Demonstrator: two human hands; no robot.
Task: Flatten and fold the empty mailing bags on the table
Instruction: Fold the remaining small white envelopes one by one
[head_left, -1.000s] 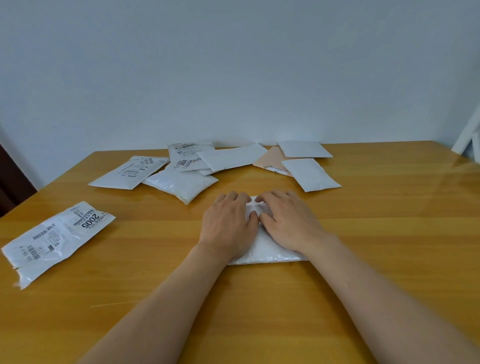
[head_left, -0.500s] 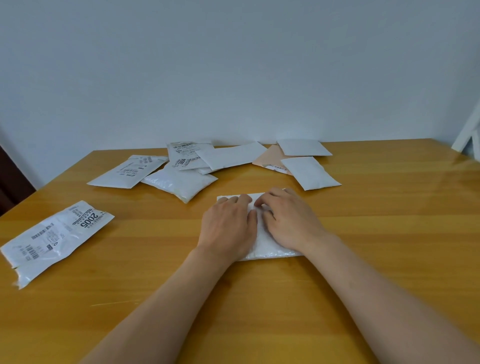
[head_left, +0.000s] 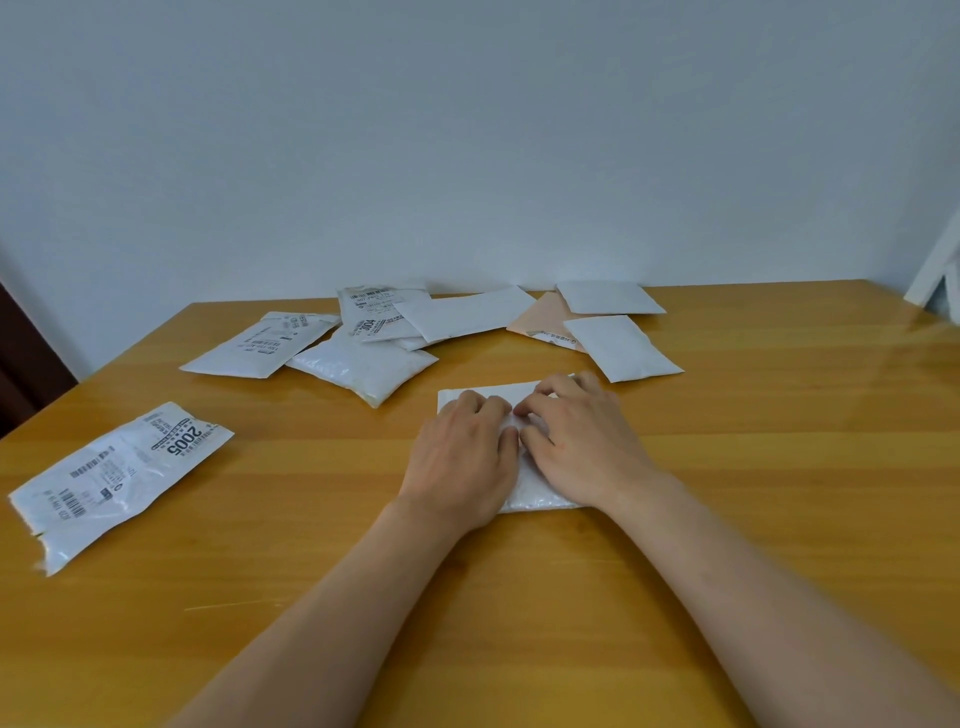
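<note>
A white bubble mailing bag (head_left: 535, 488) lies at the middle of the wooden table (head_left: 779, 467). My left hand (head_left: 462, 457) and my right hand (head_left: 582, 441) lie side by side on top of it, palms down, fingers pointing away from me and pressing it flat. The hands cover most of the bag; only its far edge and near right corner show. Further back lie several other mailing bags: a labelled one (head_left: 257, 345), a bubble one (head_left: 363, 366), a white one (head_left: 462, 314), a peach one (head_left: 545, 322) and white ones (head_left: 621, 348).
A crumpled bag with a label reading 2005 (head_left: 114, 478) lies near the table's left edge. A pale wall stands right behind the table. A white frame (head_left: 935, 265) leans at the far right.
Both hands have slid a little away from me along the bag, and more of its far edge now shows ahead of the left fingers.
</note>
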